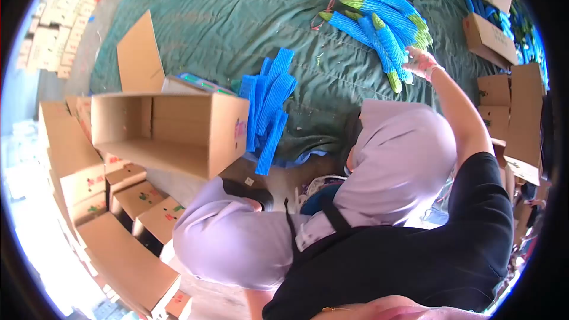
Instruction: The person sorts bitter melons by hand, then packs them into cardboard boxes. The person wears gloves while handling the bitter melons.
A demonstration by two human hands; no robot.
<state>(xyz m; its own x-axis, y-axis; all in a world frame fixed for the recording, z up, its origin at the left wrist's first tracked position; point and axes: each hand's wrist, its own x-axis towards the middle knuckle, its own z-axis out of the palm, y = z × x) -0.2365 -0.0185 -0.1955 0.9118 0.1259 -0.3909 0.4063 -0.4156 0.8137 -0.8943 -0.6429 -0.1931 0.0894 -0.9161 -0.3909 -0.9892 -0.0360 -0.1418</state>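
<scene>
Long green gourds [405, 19] in blue foam net sleeves lie in a heap on the green cloth, their pale green ends poking out. My right hand [422, 65], which appears to wear a thin patterned glove, reaches to the near right side of this heap. Its fingers are apart and stretched toward the gourds' ends, with no gourd lifted. Whether the fingertips press on a sleeve is hard to tell. Flat blue foam net sleeves [269, 98] lie piled left of my knees. My left forearm hangs at the bottom edge, and the left hand is out of sight.
An open cardboard box [178, 127] lies on its side at left, its opening toward me. Several more cartons [89, 186] stand at far left. Boxes [489, 41] with blue-sleeved produce line the right. Green cloth [237, 12] covers the ground. A red string loop [323, 15] lies beside the gourds.
</scene>
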